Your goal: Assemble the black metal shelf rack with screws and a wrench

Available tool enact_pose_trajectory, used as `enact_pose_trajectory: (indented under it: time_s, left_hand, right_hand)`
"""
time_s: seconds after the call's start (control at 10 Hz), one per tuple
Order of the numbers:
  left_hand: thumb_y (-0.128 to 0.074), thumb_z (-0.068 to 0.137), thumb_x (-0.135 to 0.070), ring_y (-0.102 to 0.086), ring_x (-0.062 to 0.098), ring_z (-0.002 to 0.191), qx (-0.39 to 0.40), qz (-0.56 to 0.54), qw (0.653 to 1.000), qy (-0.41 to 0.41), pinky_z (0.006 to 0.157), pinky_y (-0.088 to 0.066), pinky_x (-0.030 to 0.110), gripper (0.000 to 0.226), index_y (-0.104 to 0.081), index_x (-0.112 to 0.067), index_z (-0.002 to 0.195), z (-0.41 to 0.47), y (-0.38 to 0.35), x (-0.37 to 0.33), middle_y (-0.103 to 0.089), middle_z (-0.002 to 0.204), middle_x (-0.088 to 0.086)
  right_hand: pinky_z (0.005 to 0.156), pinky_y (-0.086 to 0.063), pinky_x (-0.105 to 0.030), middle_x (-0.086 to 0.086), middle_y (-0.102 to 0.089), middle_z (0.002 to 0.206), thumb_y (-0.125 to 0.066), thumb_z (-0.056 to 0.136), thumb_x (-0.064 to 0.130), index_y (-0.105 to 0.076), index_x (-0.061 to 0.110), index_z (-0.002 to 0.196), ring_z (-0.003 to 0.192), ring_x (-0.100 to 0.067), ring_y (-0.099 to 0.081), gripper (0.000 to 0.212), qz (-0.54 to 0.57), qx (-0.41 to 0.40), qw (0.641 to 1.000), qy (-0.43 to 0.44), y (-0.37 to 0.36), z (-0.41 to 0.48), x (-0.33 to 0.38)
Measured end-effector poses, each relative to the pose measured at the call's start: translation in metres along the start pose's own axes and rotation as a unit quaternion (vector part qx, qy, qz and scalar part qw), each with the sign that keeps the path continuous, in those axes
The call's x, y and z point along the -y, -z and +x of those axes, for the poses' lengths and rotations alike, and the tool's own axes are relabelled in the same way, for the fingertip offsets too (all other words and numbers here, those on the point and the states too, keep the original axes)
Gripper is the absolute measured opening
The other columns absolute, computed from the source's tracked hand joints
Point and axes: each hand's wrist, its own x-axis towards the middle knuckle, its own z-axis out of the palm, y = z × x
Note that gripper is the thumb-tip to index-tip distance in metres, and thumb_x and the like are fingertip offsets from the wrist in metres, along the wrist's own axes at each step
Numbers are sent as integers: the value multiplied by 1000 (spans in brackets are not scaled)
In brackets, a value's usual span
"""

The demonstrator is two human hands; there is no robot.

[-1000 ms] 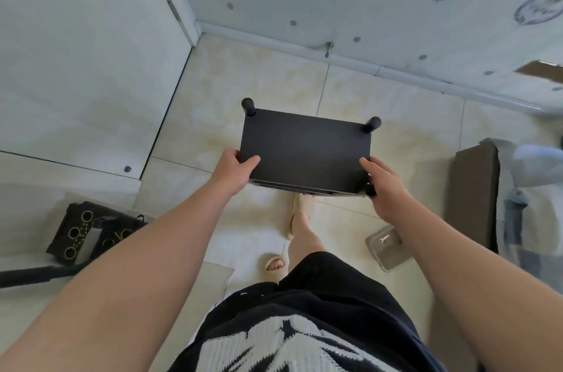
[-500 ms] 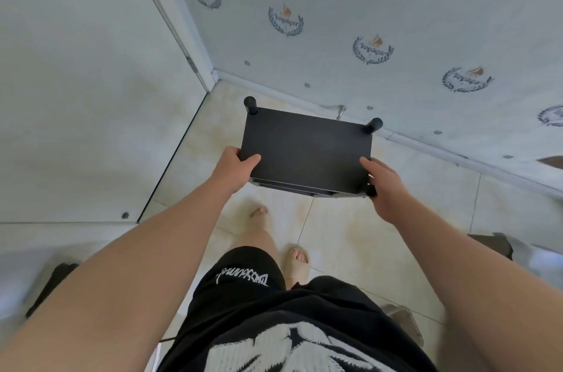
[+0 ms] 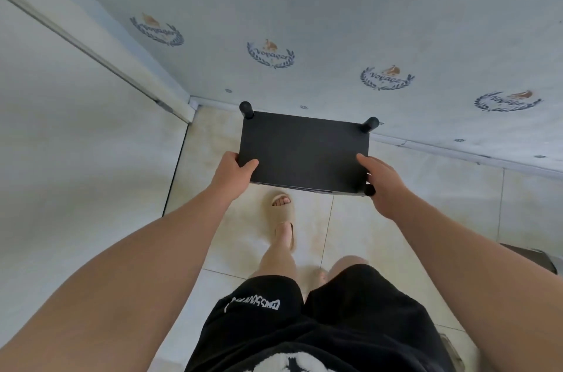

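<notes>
The black metal shelf rack (image 3: 303,149) is held out in front of me above the tiled floor, its flat top panel facing up. Two round post ends stick up at its far corners and a third shows at the near right corner. My left hand (image 3: 233,173) grips the near left corner, thumb on top of the panel. My right hand (image 3: 382,185) grips the near right corner beside the post end. The lower shelves and legs are hidden under the top panel. No screws or wrench are in view.
A wall covered in patterned paper (image 3: 335,36) rises just beyond the rack and meets a white panel (image 3: 76,143) at the corner on the left. My legs and a beige slipper (image 3: 283,210) are on the beige floor tiles below. A dark object (image 3: 530,255) lies at the right edge.
I have walked toward the wall corner carrying the rack; the wall now fills more of the view, and the toolbox, the plastic tray and the fabric pile are no longer visible. Both grips are unchanged.
</notes>
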Motion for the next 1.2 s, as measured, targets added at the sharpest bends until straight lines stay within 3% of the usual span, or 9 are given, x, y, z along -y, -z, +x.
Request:
enact_pose_trajectory:
  time_s: [0.3,0.5,0.6,0.8,0.9,1.0,1.1,1.2]
  left_hand:
    - [-59,93,-38,-62,19,91,16,40,999,-5,64,-42,25,42,-54,-10,123,117,0,-30,-63,110,3]
    - [-57,94,-34,-58,22,70,13,39,999,-18,54,-40,26,32,-62,-5,106,166,5,-57,-63,89,5]
    - [-59,94,-36,-63,24,81,12,38,999,-18,61,-45,28,35,-61,-6,114,177,5,-64,-66,101,8]
    - [-59,93,-43,-61,18,83,7,45,999,-30,59,-41,24,43,-61,-8,118,186,7,-76,-66,107,6]
    - [-59,94,-44,-62,23,96,12,61,998,-33,63,-40,23,46,-59,-9,123,183,8,-75,-66,113,4]
    - [-58,95,-45,-57,27,114,-7,75,997,-35,78,-43,28,54,-50,-11,135,169,5,-83,-58,128,6]
    - [-55,95,-49,-34,31,138,-62,140,987,-50,102,-44,46,68,-34,-14,149,148,5,-93,-37,151,8]
    - [-50,97,-50,-16,29,148,-65,179,973,-133,114,-34,51,69,-28,-17,154,113,4,-106,-27,160,6]
  right_hand:
    - [70,-48,-28,11,-63,106,-66,95,37,-63,29,96,95,-11,-60,8,17,-20,999,-36,-40,93,49]
    - [78,-46,-31,9,-65,115,-66,95,36,-65,29,102,99,-14,-61,10,38,-13,999,-15,-49,127,75]
    - [77,-45,-30,11,-66,111,-66,95,34,-65,29,101,94,-13,-61,8,40,-16,999,-7,-51,134,84]
    - [74,-47,-26,19,-66,101,-66,95,32,-65,31,97,96,-5,-61,3,52,-22,998,-2,-54,141,92]
    - [77,-48,-26,16,-67,107,-64,96,31,-66,27,104,100,-8,-61,9,33,-17,999,11,-57,141,92]
    - [79,-47,-24,10,-66,119,-61,98,29,-63,22,121,103,-9,-61,24,8,-19,999,28,-61,129,92]
    - [89,-42,-28,11,-60,129,-58,100,33,-50,26,145,114,-14,-57,46,-75,-24,995,58,-62,112,91]
    - [99,-38,-33,7,-46,147,-56,101,38,-28,29,158,126,-16,-48,64,-177,-39,978,107,-65,85,94]
